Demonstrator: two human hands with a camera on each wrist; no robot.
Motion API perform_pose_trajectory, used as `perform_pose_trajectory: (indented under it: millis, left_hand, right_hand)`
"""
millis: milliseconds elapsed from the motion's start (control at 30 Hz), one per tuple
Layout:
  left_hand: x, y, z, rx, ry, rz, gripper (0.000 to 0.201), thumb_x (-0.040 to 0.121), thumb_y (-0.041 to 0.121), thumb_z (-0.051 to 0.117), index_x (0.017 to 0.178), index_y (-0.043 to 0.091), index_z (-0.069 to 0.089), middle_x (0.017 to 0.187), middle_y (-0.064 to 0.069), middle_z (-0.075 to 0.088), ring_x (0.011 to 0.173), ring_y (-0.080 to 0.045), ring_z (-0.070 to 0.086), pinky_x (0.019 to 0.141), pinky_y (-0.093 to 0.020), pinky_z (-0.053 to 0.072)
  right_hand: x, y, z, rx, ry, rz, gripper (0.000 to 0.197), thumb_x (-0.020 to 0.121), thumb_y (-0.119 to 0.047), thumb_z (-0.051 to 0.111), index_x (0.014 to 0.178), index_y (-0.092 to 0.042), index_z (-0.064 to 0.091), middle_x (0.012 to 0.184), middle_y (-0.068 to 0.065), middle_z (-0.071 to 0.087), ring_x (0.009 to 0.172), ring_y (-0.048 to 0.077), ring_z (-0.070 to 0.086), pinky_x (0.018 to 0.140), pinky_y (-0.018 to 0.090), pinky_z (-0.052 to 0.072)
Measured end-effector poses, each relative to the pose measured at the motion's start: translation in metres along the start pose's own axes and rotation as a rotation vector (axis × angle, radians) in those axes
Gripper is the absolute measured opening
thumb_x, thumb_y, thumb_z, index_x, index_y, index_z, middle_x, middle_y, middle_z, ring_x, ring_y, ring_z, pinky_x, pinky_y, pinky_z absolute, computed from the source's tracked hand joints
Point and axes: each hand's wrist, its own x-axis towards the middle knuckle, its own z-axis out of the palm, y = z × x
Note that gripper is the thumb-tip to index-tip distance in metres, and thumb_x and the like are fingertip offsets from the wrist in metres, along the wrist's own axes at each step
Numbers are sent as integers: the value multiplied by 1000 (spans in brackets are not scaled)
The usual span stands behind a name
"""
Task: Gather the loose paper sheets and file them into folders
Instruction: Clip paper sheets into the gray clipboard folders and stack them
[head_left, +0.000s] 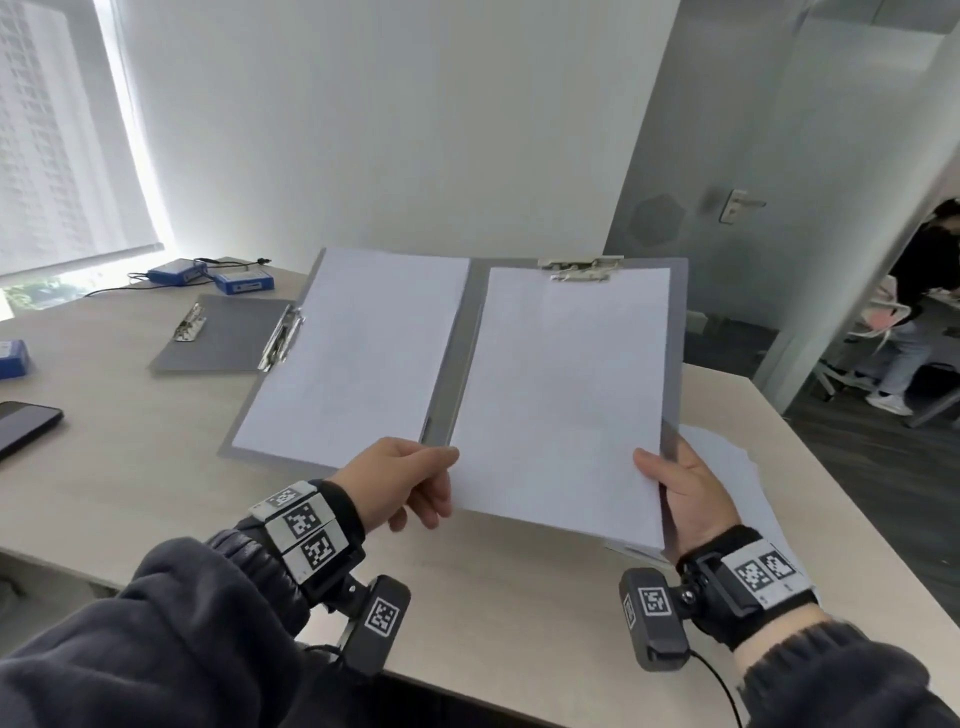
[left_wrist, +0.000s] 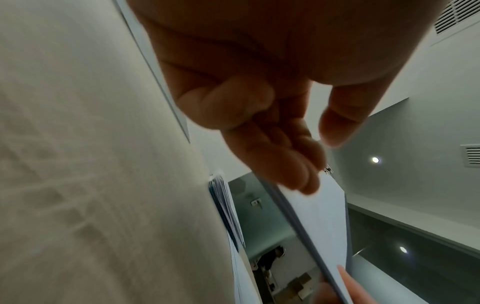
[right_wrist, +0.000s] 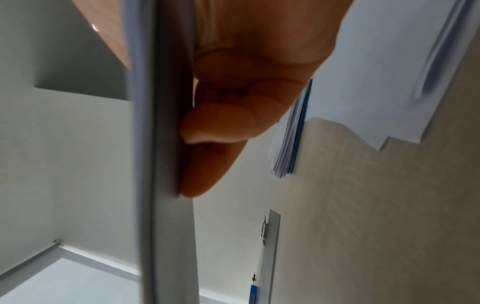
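An open grey folder is held tilted above the table, a metal clip at the top of its right half. White sheets lie on the right half and more sheets on the left half. My left hand pinches the lower left corner of the right-hand sheets, thumb on top; the left wrist view shows its fingers at the paper's edge. My right hand grips the folder's lower right corner with the sheets, its fingers behind the cover.
A pile of loose sheets lies on the beige table under my right hand. A second grey folder lies flat at the back left. Blue boxes with cables and a phone sit at the left. A person stands beyond the doorway.
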Motion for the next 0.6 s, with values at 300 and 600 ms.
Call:
perform_pose_trajectory:
  millis: [300,600]
  left_hand:
    - [20,-19,2,-193,-106,-187,82,65,80,66,123,22,57,121,3,69,96,-27,74,66,-40,58]
    - [59,4,13,-542,293,68,15,101,7,49,109,18,55,91,-7,64,69,-30,71,62,-50,61]
  right_hand:
    - [10,-6,-21,102,101,12,40,98,-2,50,131,-22,62,120,9,73,96,28,74,71,39,61]
    - [24,0,-24,93,136,96,39,98,0,50,130,-18,62,118,12,73,94,30,72,70,40,57]
